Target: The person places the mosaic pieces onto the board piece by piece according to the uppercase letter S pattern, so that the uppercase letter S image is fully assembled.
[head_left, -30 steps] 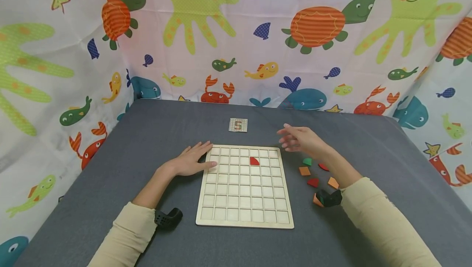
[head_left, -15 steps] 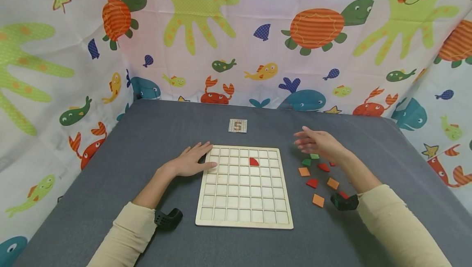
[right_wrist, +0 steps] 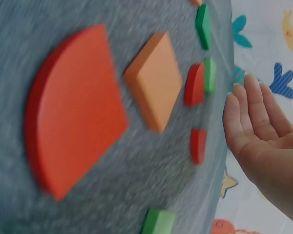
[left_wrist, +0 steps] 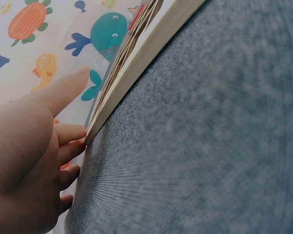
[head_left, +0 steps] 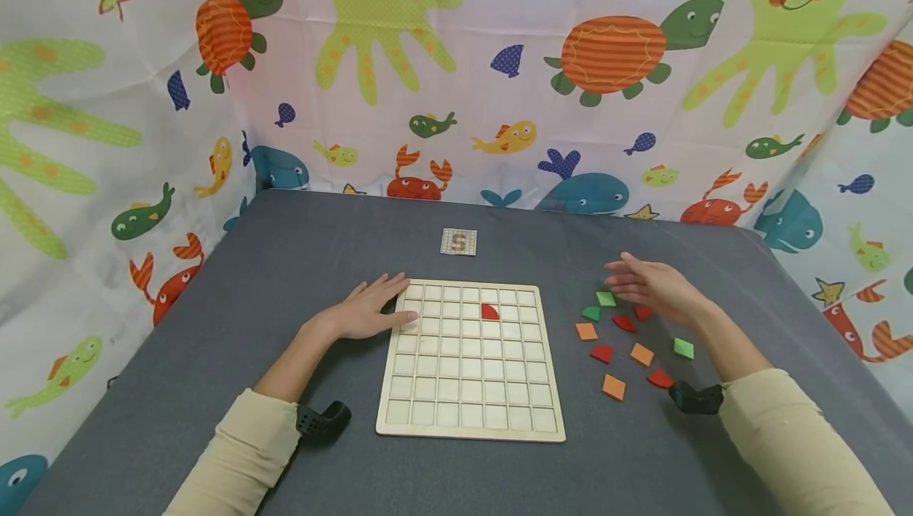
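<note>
Grey cloth (head_left: 321,238) bore our board (head_left: 471,349) and pieces (head_left: 642,354).
Our left hand (head_left: 365,312), uncurled, touched the board's far-left corner, perhaps steadying it; our empty right hand (head_left: 658,286) hung unclenched near pieces laid rightward, likely for reach.

Three cameras about the grey tabletop (head_left: 321,238)
Head view: from above, forward and down, widest, reaching the printed backdrop (head_left: 613,135); left wrist: low, near, tilted, past the left hand (left_wrist: 29,141) along the board (left_wrist: 138,68); right wrist: tilted, close over the pieces (right_wrist: 75,119), toward the right hand (right_wrist: 268,141); head and left wrist share the board; head and right wrist, the pieces.
</note>
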Demonstrator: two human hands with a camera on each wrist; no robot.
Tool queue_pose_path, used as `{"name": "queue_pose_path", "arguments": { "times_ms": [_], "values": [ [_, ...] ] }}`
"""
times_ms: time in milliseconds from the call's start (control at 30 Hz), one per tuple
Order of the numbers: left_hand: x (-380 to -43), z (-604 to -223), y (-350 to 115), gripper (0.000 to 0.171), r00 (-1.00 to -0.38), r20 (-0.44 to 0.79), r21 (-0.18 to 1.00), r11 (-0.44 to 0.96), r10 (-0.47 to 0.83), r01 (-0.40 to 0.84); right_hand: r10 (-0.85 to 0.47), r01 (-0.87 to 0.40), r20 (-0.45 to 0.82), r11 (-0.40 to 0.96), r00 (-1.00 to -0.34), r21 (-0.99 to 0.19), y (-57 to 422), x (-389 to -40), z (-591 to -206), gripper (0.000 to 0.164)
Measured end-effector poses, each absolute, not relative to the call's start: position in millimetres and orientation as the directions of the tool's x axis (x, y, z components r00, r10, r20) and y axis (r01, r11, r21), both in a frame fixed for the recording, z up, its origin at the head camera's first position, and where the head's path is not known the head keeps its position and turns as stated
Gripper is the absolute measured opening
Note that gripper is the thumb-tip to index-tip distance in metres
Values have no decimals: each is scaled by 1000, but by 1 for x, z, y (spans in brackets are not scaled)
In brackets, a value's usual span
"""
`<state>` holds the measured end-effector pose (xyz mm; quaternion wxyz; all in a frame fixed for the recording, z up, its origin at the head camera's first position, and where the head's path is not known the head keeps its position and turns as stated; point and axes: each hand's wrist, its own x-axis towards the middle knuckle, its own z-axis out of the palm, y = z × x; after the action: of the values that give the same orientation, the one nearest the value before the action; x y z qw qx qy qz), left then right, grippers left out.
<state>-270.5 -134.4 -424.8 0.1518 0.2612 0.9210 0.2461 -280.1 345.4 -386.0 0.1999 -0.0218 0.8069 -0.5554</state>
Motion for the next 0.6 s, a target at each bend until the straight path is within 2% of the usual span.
{"name": "queue_pose_path", "arguments": {
  "times_ms": [267,600],
  "values": [
    [-270,-424,-134,78,-817,-153,537,741,556,404,-251,164,-286,416,-925,-894,362,-279,-394,70],
    [-271,-424,-134,79,-821,-159,541,744,549,393,-238,121,-292,547,-926,-829,374,-276,-396,66]
  ]
}}
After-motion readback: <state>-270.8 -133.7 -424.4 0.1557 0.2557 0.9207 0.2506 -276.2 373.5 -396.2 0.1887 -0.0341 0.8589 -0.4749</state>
